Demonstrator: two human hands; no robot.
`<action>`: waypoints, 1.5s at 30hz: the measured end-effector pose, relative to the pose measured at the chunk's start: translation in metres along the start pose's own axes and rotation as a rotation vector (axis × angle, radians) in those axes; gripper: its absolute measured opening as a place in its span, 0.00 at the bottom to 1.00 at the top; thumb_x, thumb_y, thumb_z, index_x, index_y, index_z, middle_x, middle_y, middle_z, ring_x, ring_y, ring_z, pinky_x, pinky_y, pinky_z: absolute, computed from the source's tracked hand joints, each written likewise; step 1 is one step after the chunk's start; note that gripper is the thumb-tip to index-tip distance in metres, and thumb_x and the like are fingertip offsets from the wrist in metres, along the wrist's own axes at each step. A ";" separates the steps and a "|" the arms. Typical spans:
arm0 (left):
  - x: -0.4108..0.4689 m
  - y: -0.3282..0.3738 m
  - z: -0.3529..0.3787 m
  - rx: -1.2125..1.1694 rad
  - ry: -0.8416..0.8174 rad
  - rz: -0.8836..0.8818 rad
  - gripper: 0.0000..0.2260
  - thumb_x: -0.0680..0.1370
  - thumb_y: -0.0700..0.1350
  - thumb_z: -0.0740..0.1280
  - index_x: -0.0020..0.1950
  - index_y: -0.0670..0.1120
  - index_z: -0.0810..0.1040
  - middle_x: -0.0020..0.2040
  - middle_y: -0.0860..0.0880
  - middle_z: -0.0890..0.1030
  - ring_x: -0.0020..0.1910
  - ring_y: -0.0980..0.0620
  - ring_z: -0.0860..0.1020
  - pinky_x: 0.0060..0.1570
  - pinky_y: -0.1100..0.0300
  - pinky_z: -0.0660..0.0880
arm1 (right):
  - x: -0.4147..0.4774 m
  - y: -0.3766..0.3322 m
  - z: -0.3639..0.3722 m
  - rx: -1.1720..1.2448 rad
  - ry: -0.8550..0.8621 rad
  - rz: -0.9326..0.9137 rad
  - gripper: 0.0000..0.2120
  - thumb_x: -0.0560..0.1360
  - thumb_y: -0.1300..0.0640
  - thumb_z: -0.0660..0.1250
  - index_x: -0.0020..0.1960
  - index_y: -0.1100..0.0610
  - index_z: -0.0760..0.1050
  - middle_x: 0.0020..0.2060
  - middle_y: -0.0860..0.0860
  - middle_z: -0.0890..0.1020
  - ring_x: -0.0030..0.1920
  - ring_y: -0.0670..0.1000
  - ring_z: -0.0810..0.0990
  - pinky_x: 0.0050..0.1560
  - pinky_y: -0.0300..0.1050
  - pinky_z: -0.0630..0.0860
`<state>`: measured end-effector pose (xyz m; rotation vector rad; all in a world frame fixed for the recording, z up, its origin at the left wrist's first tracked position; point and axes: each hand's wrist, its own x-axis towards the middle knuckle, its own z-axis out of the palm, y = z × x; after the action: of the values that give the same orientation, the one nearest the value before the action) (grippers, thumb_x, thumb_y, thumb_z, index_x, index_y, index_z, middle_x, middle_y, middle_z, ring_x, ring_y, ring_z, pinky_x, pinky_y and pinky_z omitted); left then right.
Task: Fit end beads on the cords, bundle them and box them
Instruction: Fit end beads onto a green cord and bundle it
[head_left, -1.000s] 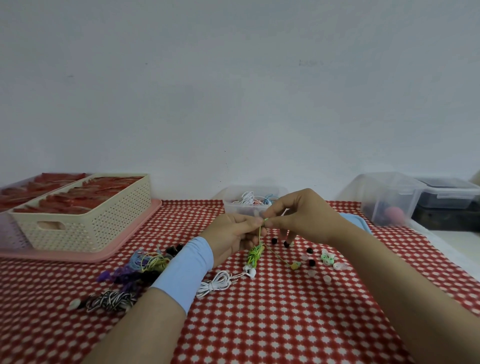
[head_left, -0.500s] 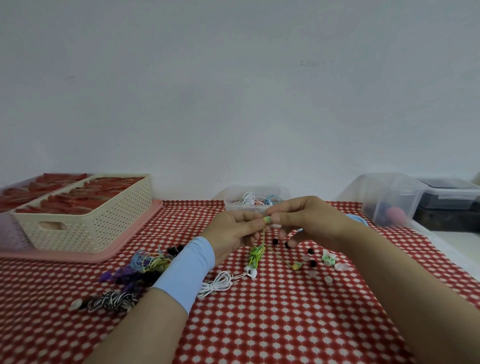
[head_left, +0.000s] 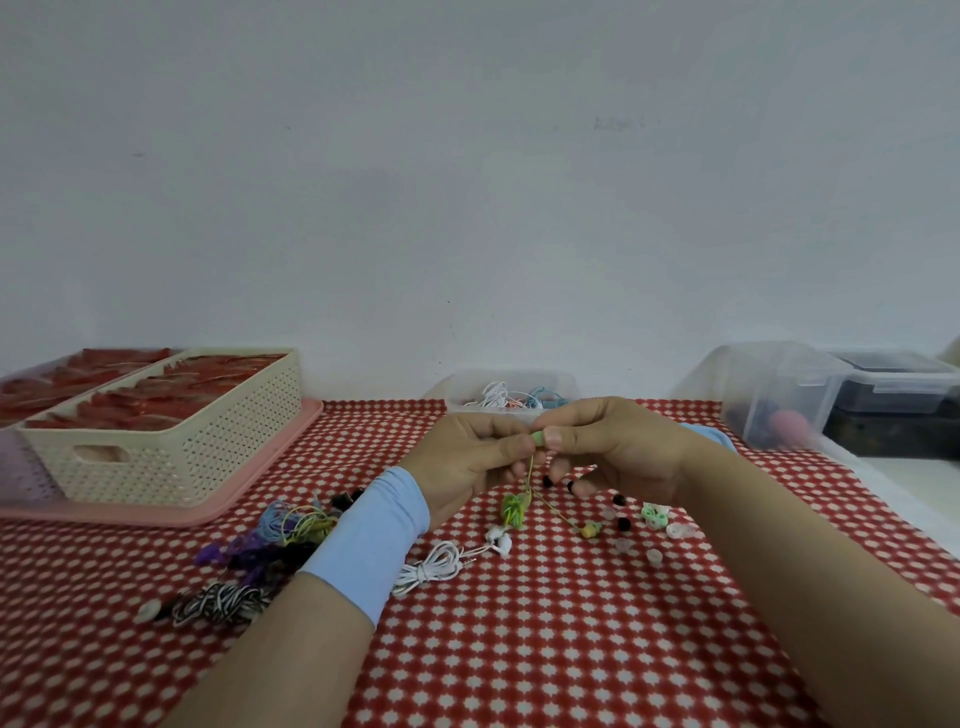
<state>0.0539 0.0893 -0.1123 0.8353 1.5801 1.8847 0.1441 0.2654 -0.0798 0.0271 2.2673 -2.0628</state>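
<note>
Above the surface (head_left: 519, 649), the left grip (head_left: 467, 457) pinches the green cord (head_left: 530, 470) at its upper end; the right grip (head_left: 618, 447) pinches the green bead (head_left: 538, 439) against it. The cord hangs down to the surface.

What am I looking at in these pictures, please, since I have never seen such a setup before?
There is no machine here: each grip is a person's bare hand, filmed by a camera worn on the head that looks forward and down. All the pictures come from that one view. Above the red checked tablecloth, the left grip pinches a thin green cord, and the right grip pinches a light green bead at its end. The cord's bundled part is below the hands. On the cloth lie a white cord bundle, a heap of coloured cords, a striped cord and loose beads. A cream basket stands at the left, and a clear tub of cords stands by the wall.
</note>
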 end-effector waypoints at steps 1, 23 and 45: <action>0.000 0.000 0.000 -0.001 0.007 0.004 0.10 0.67 0.39 0.72 0.48 0.40 0.83 0.34 0.47 0.81 0.31 0.55 0.77 0.37 0.65 0.77 | 0.000 -0.001 0.000 -0.031 0.025 -0.019 0.11 0.68 0.56 0.75 0.50 0.56 0.86 0.37 0.52 0.84 0.35 0.47 0.81 0.30 0.38 0.77; 0.005 -0.006 0.000 0.048 0.094 -0.077 0.04 0.78 0.38 0.68 0.49 0.38 0.82 0.38 0.45 0.80 0.34 0.54 0.77 0.36 0.64 0.77 | 0.005 0.002 -0.001 -0.462 0.194 -0.279 0.06 0.74 0.59 0.76 0.51 0.53 0.86 0.42 0.52 0.86 0.36 0.54 0.85 0.38 0.54 0.83; 0.006 0.000 -0.022 0.831 0.270 -0.066 0.08 0.72 0.44 0.76 0.49 0.48 0.81 0.36 0.49 0.85 0.34 0.52 0.84 0.40 0.57 0.83 | 0.010 0.006 -0.025 -1.071 0.266 -0.011 0.07 0.78 0.56 0.70 0.52 0.47 0.86 0.49 0.42 0.85 0.48 0.42 0.81 0.57 0.41 0.78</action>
<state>0.0334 0.0792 -0.1148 0.8412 2.5862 1.2954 0.1330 0.2909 -0.0842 0.2254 3.1901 -0.6401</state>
